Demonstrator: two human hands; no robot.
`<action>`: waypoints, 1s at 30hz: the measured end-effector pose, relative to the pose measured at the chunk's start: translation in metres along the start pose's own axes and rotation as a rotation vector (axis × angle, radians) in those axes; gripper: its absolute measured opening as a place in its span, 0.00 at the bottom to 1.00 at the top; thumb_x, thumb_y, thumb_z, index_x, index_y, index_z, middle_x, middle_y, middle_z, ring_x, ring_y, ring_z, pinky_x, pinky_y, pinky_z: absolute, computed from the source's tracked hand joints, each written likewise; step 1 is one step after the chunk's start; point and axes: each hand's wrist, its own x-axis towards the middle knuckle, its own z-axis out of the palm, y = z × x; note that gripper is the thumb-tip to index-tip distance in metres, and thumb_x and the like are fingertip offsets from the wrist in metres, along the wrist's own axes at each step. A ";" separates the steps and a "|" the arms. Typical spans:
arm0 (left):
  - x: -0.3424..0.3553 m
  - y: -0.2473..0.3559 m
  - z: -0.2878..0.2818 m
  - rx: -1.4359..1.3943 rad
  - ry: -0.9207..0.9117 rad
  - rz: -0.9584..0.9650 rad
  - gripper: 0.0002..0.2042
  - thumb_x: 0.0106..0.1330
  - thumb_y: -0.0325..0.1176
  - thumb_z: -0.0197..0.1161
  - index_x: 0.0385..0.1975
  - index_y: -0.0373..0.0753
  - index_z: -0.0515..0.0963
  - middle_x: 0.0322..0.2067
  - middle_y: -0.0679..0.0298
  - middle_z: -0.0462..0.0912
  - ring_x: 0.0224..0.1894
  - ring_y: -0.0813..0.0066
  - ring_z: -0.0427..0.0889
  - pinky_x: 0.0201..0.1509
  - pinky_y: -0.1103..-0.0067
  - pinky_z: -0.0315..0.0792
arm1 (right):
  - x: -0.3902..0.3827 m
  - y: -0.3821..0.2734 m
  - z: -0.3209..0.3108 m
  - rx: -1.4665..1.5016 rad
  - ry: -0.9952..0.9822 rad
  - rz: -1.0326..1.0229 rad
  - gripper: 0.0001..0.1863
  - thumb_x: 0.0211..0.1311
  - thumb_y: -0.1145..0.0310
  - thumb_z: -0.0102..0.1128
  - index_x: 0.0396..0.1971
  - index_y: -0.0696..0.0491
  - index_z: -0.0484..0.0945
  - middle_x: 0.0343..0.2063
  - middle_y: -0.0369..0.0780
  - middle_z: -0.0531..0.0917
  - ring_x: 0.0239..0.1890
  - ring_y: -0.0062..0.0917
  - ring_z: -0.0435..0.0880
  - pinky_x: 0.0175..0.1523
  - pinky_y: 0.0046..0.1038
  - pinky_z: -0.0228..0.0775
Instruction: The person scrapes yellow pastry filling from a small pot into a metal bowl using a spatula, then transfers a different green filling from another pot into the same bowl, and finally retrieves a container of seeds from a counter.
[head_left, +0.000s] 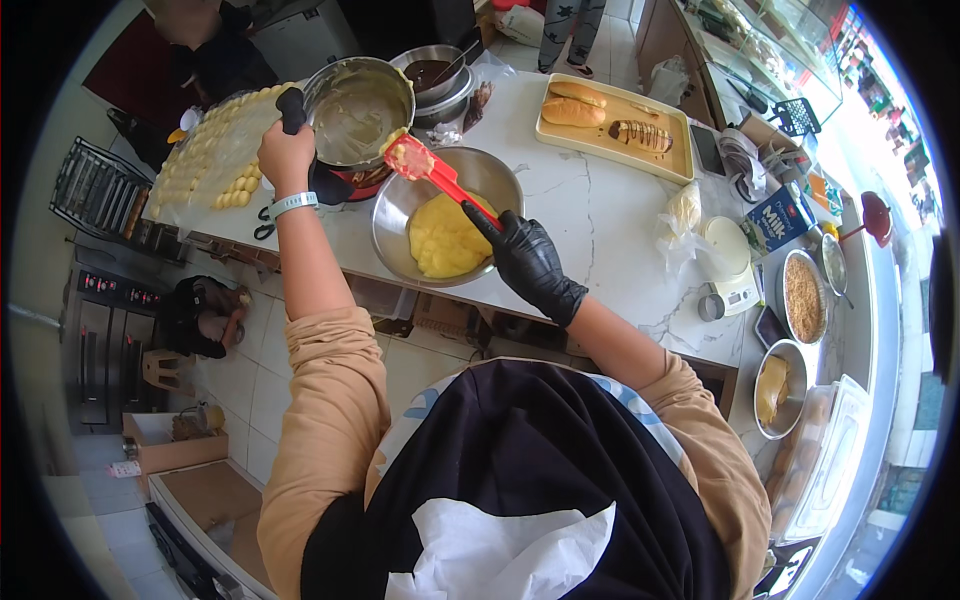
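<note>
My left hand (286, 158) is closed around a black handle (291, 110) at the side of a metal pot (358, 112). The pot is tilted, and a thin pale cream coats its inside. My right hand (540, 262), in a black glove, grips a red spatula (442, 178) by its dark handle end. Yellow cream smears the spatula's head, which is up by the pot's near rim. Below it, a wide steel bowl (392, 222) stands on the table with a mound of yellow custard (447, 240) inside.
Rows of dough balls (205, 150) cover the left end. Behind the pot stand stacked bowls (430, 75) with dark sauce. A tray of bread (615, 125) lies at the back right. A kitchen scale (735, 295) and a crumb-filled bowl (803, 295) are farther right. Another person crouches at left.
</note>
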 end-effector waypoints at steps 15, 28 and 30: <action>-0.045 0.028 0.019 -0.109 0.244 0.403 0.14 0.49 0.34 0.57 0.38 0.47 0.75 0.22 0.59 0.76 0.27 0.58 0.76 0.30 0.68 0.69 | 0.116 0.048 -0.040 -0.154 0.161 -0.208 0.06 0.52 0.70 0.50 0.26 0.53 0.75 0.16 0.40 0.75 0.17 0.34 0.75 0.23 0.30 0.68; -0.015 -0.011 0.027 -0.069 0.262 0.221 0.12 0.45 0.35 0.58 0.32 0.46 0.77 0.22 0.56 0.78 0.27 0.56 0.77 0.31 0.67 0.70 | -0.016 0.042 -0.005 0.291 0.003 -0.067 0.29 0.48 0.78 0.46 0.54 0.43 0.62 0.23 0.42 0.76 0.24 0.35 0.77 0.29 0.32 0.70; -0.009 -0.016 0.023 -0.056 0.255 0.180 0.12 0.46 0.36 0.58 0.32 0.46 0.77 0.23 0.57 0.79 0.28 0.56 0.78 0.33 0.67 0.70 | -0.035 0.045 0.000 0.152 -0.075 -0.058 0.30 0.48 0.78 0.45 0.55 0.43 0.61 0.21 0.41 0.75 0.22 0.33 0.75 0.29 0.31 0.69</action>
